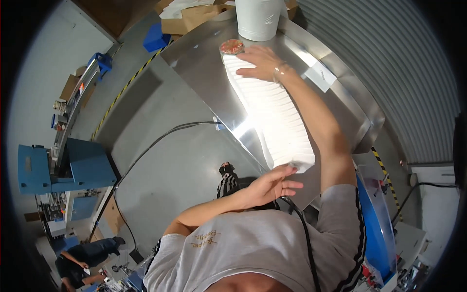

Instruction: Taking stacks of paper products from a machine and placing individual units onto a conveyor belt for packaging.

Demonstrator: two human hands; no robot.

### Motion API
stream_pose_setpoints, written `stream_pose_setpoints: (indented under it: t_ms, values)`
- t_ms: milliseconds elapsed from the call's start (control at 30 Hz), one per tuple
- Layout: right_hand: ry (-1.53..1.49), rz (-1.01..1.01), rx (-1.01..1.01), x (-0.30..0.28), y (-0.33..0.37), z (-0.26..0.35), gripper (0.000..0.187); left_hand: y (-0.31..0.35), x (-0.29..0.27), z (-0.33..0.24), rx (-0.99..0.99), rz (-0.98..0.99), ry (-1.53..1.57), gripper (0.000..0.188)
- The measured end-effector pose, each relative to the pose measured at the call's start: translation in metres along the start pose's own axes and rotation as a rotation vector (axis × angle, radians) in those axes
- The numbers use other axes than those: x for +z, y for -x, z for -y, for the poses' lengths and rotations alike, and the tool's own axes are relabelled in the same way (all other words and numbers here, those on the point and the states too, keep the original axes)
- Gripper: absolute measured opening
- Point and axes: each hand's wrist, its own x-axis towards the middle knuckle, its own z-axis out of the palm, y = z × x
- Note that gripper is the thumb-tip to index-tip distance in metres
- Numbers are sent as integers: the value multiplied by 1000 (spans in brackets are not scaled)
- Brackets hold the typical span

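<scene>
A long row of thin white pieces [277, 114], packed face to face like a stack on its side, lies along the steel table [204, 73]. What the pieces are I cannot make out; glare washes out the middle. My right hand [260, 63] reaches to the far end with its fingers spread and resting on the row. At the near end, my left hand [270, 189] has its fingers apart, the thumb and fingertips against or just beside the last piece. A round jar or tin with a red patterned top [232, 47] stands at the row's far end.
A white bucket-like container [259, 22] stands at the table's far edge, near a white card [321, 76]. Cardboard boxes [187, 24] and a blue bin [156, 38] lie beyond. Black cables [170, 130] cross at left; another person [90, 260] bends at lower left.
</scene>
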Motion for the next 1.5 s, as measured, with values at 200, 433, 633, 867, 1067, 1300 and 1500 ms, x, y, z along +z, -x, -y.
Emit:
stream_pose_setpoints:
  t_ms: [200,433,633,867,1067,1300,1500]
  values:
    - [-24,-365,483,-13,167,18,56,-18,-12,-15,5,-30,-59,37]
    - [-736,-158,946,79,321,94,78,-13,-4,-42,-177,-1,-235,43]
    - [-1390,-754,1068,105,272,121,76,-23,19,-202,899,-246,-1639,25]
    - [-1055,-857,930,109,279,116,59,-109,-53,-406,494,-564,-1482,48]
    - [-1069,-794,974,95,285,117,28,-101,-77,-401,256,-350,-1354,36]
    - [-1194,-641,1124,82,328,131,40,-76,-71,-333,308,-419,-1359,31]
    - [-691,-659,985,88,376,134,58,-41,12,-155,1120,-426,-1706,51]
